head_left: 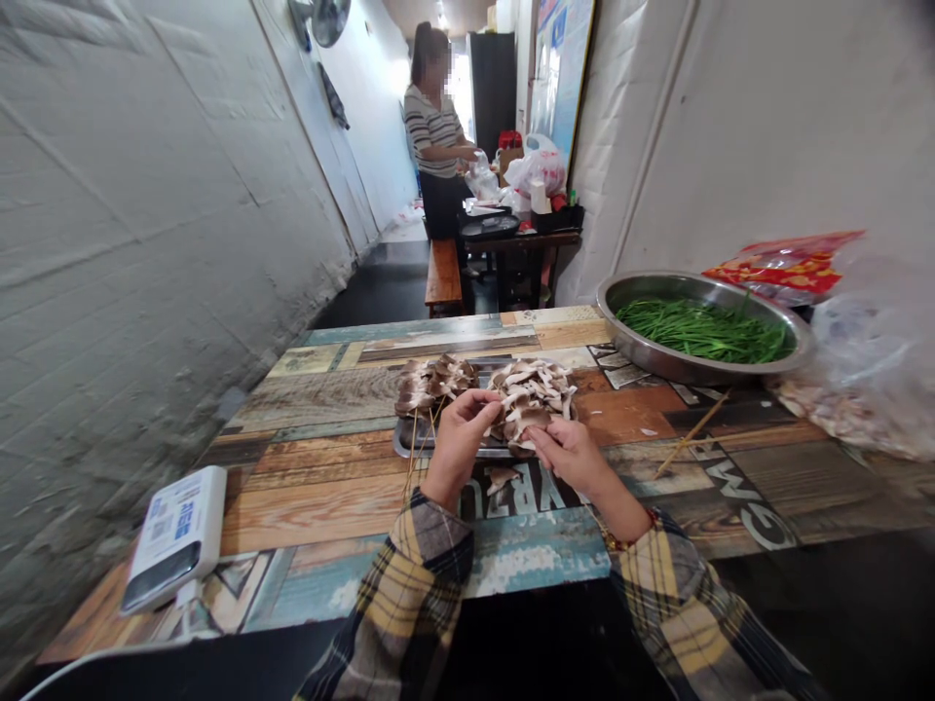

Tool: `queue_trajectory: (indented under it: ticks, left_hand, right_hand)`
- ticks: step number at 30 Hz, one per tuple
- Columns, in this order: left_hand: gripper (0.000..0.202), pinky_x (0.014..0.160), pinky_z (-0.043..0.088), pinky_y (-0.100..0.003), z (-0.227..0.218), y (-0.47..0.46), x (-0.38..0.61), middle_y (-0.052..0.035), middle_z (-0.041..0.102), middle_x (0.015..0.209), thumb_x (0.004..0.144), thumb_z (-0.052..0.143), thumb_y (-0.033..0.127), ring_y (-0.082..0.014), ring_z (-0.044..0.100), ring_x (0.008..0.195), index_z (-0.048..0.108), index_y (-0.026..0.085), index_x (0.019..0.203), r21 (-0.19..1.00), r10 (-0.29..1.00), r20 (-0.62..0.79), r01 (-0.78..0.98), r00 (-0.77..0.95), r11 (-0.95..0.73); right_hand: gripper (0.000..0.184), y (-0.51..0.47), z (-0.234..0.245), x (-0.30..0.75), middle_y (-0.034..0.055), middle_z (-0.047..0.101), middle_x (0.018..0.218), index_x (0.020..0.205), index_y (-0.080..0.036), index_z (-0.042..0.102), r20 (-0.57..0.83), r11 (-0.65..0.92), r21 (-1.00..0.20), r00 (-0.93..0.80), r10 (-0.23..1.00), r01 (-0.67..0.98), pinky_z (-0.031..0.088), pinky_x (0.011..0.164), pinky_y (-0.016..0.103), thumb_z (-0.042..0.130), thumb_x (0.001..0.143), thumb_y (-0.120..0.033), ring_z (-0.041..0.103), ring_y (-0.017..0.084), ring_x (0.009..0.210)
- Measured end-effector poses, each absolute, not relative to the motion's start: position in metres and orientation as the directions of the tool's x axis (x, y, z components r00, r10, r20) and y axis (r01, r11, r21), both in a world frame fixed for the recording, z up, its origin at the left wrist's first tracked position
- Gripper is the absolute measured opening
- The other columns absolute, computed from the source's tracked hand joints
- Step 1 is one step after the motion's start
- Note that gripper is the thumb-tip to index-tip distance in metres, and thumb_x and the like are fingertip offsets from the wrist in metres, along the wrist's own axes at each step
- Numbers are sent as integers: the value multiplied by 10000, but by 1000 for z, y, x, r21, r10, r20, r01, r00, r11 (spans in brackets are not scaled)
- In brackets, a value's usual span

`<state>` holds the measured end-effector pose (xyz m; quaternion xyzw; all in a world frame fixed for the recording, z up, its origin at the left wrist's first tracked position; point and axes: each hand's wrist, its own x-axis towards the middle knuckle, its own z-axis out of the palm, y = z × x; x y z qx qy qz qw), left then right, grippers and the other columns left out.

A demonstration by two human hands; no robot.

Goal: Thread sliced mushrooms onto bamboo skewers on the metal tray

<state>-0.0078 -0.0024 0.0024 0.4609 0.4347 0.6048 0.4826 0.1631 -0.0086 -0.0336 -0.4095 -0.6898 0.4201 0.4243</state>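
Both hands meet over a metal tray (403,440) heaped with torn oyster mushrooms (537,380). My right hand (577,456) pinches a piece of oyster mushroom (523,421) between thumb and fingers. From the left, my left hand (462,440) is closed in a pinch at the edge of the same mushroom; its fingertips are partly hidden. Mushrooms threaded on bamboo skewers (413,443) lie on the tray's left side, the sticks pointing towards me. One loose mushroom scrap (503,478) rests on the table just before the tray.
A steel basin (705,370) of green chives (701,329) stands at the right, beside plastic bags (869,341). Loose skewers (693,433) lie nearer me. At left is a white box-shaped device (175,535) with a cable. Another person (434,127) stands at a farther table.
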Motion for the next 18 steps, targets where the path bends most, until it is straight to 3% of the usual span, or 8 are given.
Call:
queue_trajectory:
  ticks: [4, 8, 13, 18]
  left_hand:
    - [271, 645, 432, -219, -1, -1, -8, -32, 672, 835, 732, 693, 384, -116, 570, 716, 711, 170, 898, 947, 995, 72, -309, -71, -91]
    - [270, 614, 407, -204, -4, -1, -6, -32, 664, 777, 719, 709, 392, -102, 538, 674, 728, 146, 829, 944, 997, 68, -322, -36, -76]
    - [254, 565, 379, -198, -3, -1, -4, -2, 614, 652, 643, 768, 365, -82, 491, 593, 717, 136, 741, 936, 997, 21, -350, -78, -47]
    - [261, 564, 373, -198, 1, -3, -1, 6, 602, 646, 613, 783, 363, -78, 485, 585, 694, 135, 703, 929, 997, 3, -369, -79, -32]
  right_hand:
    - [381, -10, -30, 163, -50, 450, 448, 766, -160, 621, 243, 312, -930, -309, 919, 197, 303, 419, 218, 453, 911, -470, 398, 97, 401]
    - [396, -12, -24, 161, -33, 473, 443, 612, -170, 568, 289, 382, -883, -326, 900, 271, 332, 457, 219, 464, 912, -406, 432, 100, 429]
    - [295, -14, -20, 160, -33, 514, 481, 706, -162, 618, 306, 408, -847, -315, 898, 341, 350, 477, 217, 500, 893, -357, 470, 108, 450]
    - [284, -14, -21, 159, -12, 540, 520, 650, -168, 603, 389, 472, -786, -274, 879, 399, 353, 496, 223, 517, 873, -322, 496, 122, 494]
